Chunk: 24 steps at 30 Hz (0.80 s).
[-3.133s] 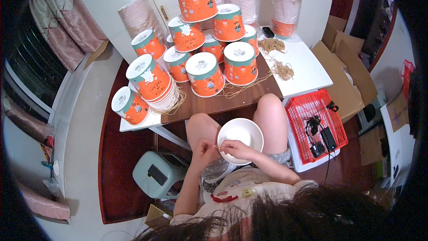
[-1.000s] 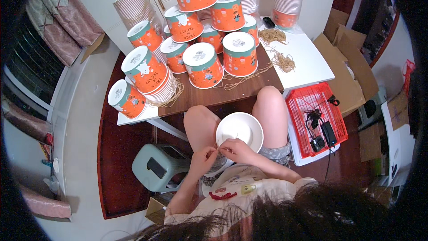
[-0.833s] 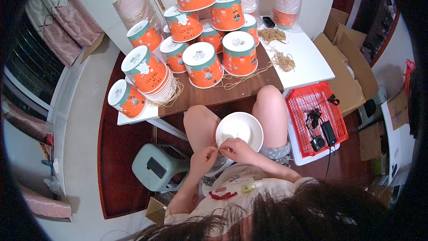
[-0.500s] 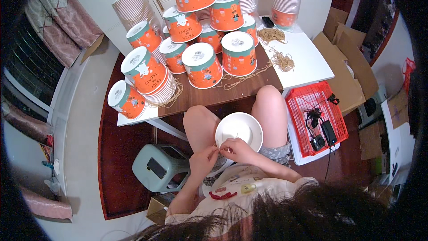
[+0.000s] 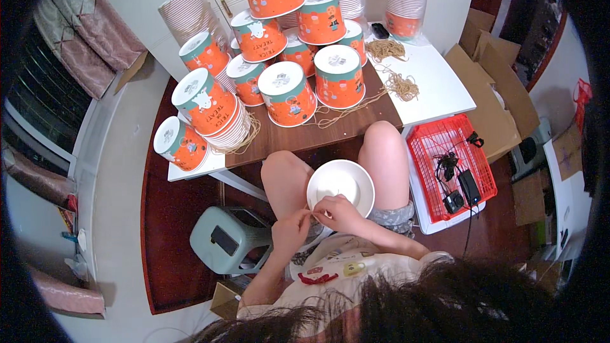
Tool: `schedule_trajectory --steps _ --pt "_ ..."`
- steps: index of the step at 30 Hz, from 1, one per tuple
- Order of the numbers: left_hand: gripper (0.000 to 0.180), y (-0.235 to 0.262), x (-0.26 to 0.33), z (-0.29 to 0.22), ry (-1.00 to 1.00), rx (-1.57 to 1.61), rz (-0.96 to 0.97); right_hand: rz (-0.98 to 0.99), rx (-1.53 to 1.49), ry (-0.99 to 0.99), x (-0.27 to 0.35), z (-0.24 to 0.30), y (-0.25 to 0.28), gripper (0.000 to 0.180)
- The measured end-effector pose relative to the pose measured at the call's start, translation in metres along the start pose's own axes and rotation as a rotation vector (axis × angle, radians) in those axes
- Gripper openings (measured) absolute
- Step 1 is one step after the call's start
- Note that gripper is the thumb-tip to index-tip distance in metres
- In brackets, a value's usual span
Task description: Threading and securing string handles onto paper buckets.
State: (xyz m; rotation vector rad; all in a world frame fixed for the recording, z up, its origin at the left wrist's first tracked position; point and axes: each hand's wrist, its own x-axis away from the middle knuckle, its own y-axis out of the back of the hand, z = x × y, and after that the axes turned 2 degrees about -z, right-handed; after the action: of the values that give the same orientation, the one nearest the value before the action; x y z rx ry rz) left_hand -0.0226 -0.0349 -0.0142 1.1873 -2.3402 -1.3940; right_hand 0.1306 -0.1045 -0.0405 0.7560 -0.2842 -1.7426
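Seated person's lap: white paper bucket (image 5: 340,185) rests open-side up between the knees. Right hand (image 5: 341,211) grips its near rim, fingers curled. Left hand (image 5: 290,229), just beside it, pinches something too small to identify. Orange buckets (image 5: 287,92) crowd the wooden table (image 5: 330,128).

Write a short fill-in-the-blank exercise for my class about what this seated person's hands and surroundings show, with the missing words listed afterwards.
1. Both hands, the left hand and the right hand, meet at the near rim of a white ____ on the person's lap.
2. The paper buckets stacked on the table are mostly ____ in colour.
3. The red basket stands to the person's ____.

Missing words: bucket; orange; right
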Motion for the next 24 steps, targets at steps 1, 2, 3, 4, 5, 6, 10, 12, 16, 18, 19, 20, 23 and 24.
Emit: schedule_trajectory --steps 1,2,3,4,5,6,10,12,16,18,19,20,23,24 --pt "0.012 0.000 0.000 0.002 0.000 0.000 0.000 -0.012 0.021 0.017 0.000 0.000 0.000 0.008" --pt "0.011 -0.002 -0.001 0.004 -0.011 -0.032 -0.010 -0.012 0.021 0.017 0.000 0.000 0.000 0.008" --pt "0.011 -0.002 -0.001 0.005 -0.022 -0.065 -0.019 -0.003 0.008 0.022 0.000 0.000 0.001 0.008" --pt "0.011 -0.002 -0.001 0.004 -0.022 -0.065 -0.019 0.007 -0.006 0.027 0.000 0.000 0.001 0.007" --pt "0.010 -0.002 -0.002 0.004 -0.026 -0.069 -0.023 0.006 -0.005 0.027 0.000 0.000 0.001 0.007" --pt "0.010 -0.001 -0.002 0.003 -0.030 -0.073 -0.026 0.001 -0.037 0.005 0.001 -0.001 0.001 0.006" --pt "0.009 -0.003 -0.003 0.005 -0.040 -0.039 -0.043 -0.106 -0.161 -0.003 0.003 0.001 -0.001 0.002" --pt "0.008 -0.001 -0.003 0.004 -0.055 -0.054 -0.030 -0.115 -0.179 -0.029 0.005 0.000 -0.004 0.002" --pt "0.010 0.003 -0.003 0.002 -0.033 -0.057 -0.015 -0.067 -0.166 -0.080 0.008 0.004 0.000 0.010" --pt "0.010 0.009 -0.003 0.004 -0.137 -0.020 -0.043 0.024 -0.206 -0.177 0.011 0.019 0.014 0.013" --pt "0.010 0.009 -0.004 0.010 -0.130 -0.019 -0.043 0.112 -0.245 -0.274 0.014 0.028 0.021 0.017" --pt "0.010 0.008 -0.005 0.016 -0.173 0.071 -0.065 0.118 -0.248 -0.276 0.019 0.035 0.026 0.017" --pt "0.012 0.010 0.001 0.017 -0.081 0.258 -0.076 0.259 -0.218 -0.250 0.033 0.049 0.029 0.018" --pt "0.012 0.010 0.003 0.017 0.045 0.355 -0.067 0.386 -0.214 -0.208 0.034 0.053 0.029 0.019"
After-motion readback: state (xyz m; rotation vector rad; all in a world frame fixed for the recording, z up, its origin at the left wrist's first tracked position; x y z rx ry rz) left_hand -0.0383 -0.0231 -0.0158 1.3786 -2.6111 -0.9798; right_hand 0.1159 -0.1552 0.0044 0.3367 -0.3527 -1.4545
